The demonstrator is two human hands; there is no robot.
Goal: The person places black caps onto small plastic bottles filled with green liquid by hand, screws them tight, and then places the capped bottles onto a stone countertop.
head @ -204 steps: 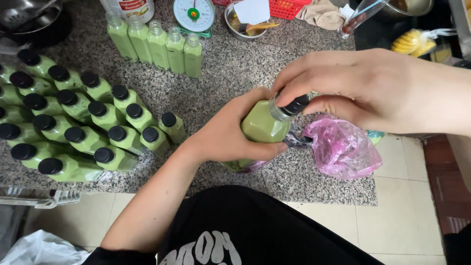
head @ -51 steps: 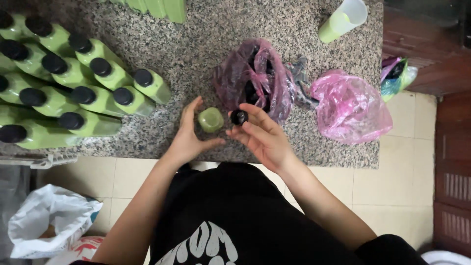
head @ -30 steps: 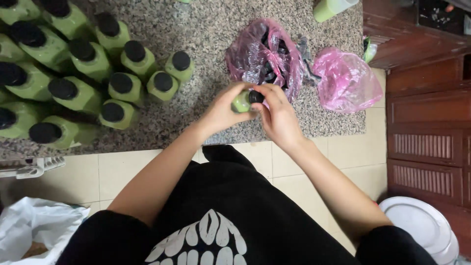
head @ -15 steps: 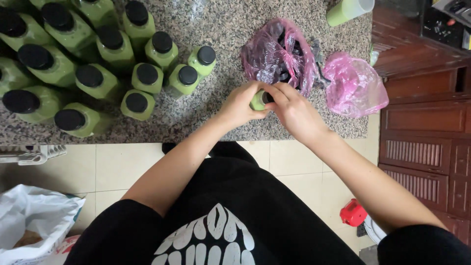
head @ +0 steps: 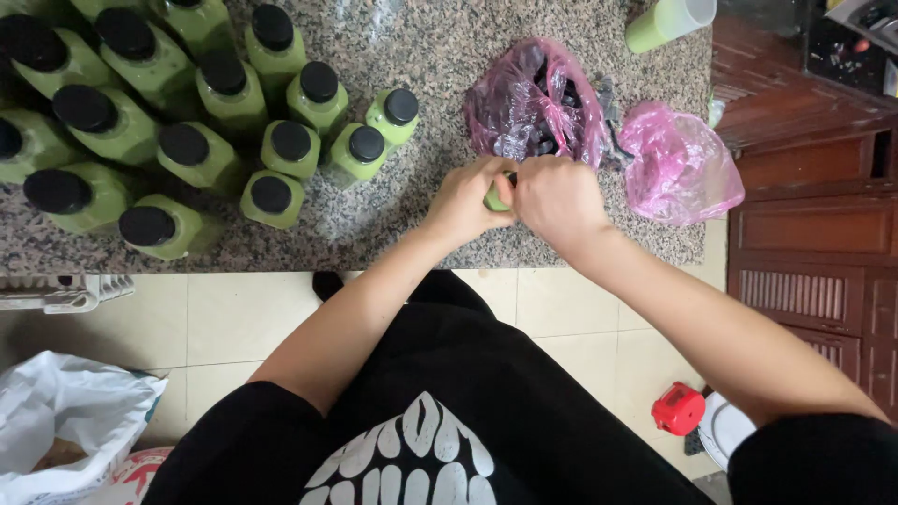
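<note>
Your left hand [head: 463, 201] and right hand [head: 557, 196] both keep a closed grip on one green bottle [head: 496, 196] above the granite surface [head: 421, 56], just below the dark pink bag [head: 535, 103].

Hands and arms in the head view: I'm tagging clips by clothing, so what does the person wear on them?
Both the left hand and the right hand are bare: no gloves, and no rings, watch or bands that show. The forearms are uncovered too. Short black sleeves end near the elbows, part of a black shirt with a white teeth-like print on the chest.
</note>
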